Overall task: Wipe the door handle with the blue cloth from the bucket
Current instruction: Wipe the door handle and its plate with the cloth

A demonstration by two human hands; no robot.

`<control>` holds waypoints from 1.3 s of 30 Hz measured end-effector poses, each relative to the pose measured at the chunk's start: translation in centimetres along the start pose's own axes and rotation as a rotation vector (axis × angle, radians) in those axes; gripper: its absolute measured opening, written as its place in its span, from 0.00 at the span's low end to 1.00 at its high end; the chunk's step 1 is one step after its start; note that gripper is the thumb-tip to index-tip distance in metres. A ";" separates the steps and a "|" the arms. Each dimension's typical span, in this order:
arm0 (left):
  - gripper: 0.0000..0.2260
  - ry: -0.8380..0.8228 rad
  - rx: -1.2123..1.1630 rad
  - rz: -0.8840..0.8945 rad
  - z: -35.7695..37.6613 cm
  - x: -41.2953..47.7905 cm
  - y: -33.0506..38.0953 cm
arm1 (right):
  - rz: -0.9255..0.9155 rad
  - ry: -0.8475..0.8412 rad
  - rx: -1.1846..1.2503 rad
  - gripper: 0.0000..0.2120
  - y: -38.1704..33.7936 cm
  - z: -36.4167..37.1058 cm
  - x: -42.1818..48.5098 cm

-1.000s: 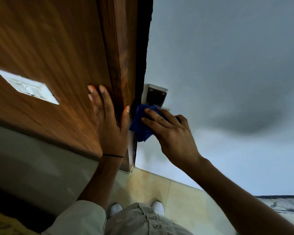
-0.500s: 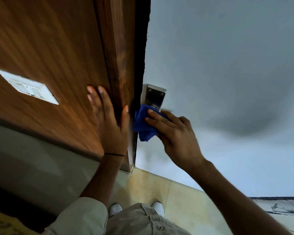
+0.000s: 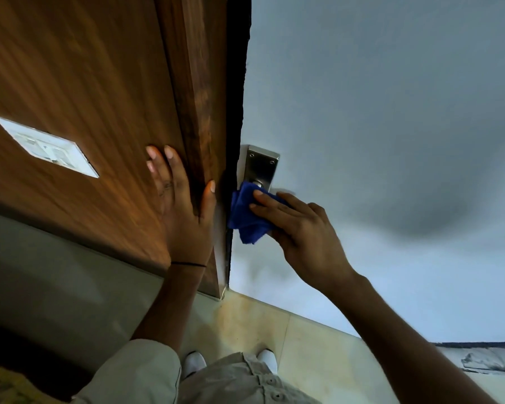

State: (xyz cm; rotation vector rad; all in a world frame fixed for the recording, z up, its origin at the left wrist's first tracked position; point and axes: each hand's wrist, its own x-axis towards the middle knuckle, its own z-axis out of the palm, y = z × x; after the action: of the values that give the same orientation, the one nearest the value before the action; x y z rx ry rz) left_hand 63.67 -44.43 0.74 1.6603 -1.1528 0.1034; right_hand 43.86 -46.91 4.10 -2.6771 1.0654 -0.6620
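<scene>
A steel handle plate (image 3: 261,167) is fixed on the pale grey door face (image 3: 376,126), close to the door's edge. My right hand (image 3: 301,228) presses a bunched blue cloth (image 3: 247,215) over the handle below the plate, so the lever itself is hidden. My left hand (image 3: 181,208) lies flat with fingers spread on the brown wooden frame (image 3: 99,97), thumb hooked over its edge next to the cloth. No bucket is in view.
A white switch plate (image 3: 47,147) sits on the wood panel at the left. Below are beige floor tiles (image 3: 312,339), my white shoes (image 3: 193,363) and my light trousers. A dark strip runs along the floor at the lower right.
My right hand and the blue cloth have shifted slightly down and left along the handle, showing more of the steel plate. My left hand has stayed flat on the wood.
</scene>
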 end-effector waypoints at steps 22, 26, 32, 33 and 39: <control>0.33 -0.018 0.008 0.028 -0.6 -0.3 -0.4 | 0.023 0.061 0.249 0.18 1.0 0.2 -0.1; 0.33 -0.008 0.007 0.038 -0.6 -0.3 -0.2 | 0.093 0.105 0.484 0.18 2.3 -1.9 -3.2; 0.32 0.007 0.027 0.033 -0.4 -0.3 -0.2 | 0.070 0.095 0.404 0.17 1.5 -0.4 -1.0; 0.32 0.006 0.033 0.031 -0.4 -0.3 -0.2 | 0.060 0.090 0.361 0.17 1.3 0.1 -0.3; 0.32 -0.023 -0.031 0.014 -0.3 -0.5 0.5 | 0.306 0.155 0.721 0.16 1.7 -0.5 -2.6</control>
State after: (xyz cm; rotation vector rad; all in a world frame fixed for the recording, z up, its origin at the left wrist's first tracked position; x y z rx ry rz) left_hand 63.23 -43.87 0.91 1.6300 -1.1779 0.0749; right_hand 40.93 -46.35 3.14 -1.8353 0.9919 -0.9720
